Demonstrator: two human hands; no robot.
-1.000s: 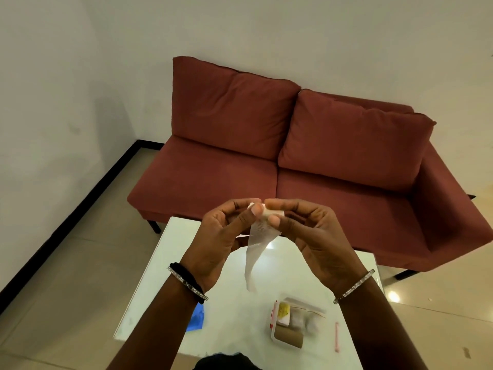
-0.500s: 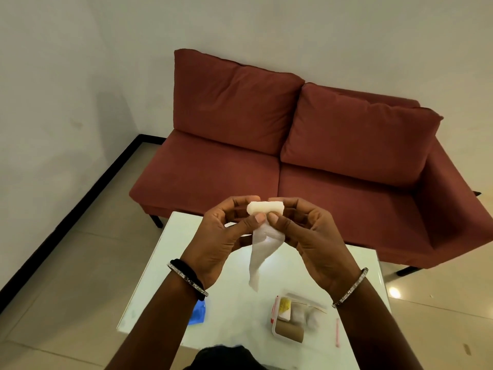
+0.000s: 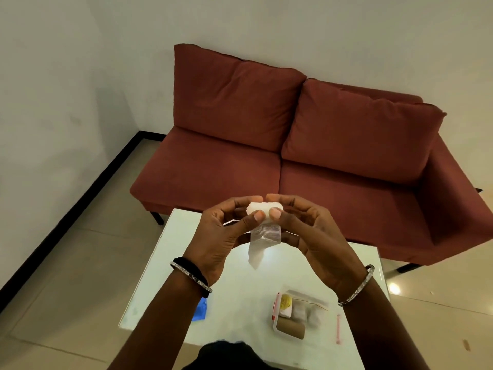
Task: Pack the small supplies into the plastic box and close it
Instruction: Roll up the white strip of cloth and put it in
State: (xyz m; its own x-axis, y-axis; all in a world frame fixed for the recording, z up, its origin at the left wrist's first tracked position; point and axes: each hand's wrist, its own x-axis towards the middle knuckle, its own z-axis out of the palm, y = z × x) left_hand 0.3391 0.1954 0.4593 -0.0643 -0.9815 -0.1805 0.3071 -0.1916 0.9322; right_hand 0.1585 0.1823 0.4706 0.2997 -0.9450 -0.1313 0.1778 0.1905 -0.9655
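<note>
Both hands, left [image 3: 221, 233] and right [image 3: 306, 231], pinch a gauze roll [image 3: 264, 209] above the counter [image 3: 165, 265], its tail hanging loose. The plastic box [image 3: 293, 316] below appears open. Risk: tail unwinds further or snags the box rim.

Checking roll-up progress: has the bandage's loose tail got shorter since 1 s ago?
Yes. The tail of the gauze bandage hangs shorter below the thumbs; its tip has risen farther above the plastic box on the table, so more is wound onto the roll.
</note>
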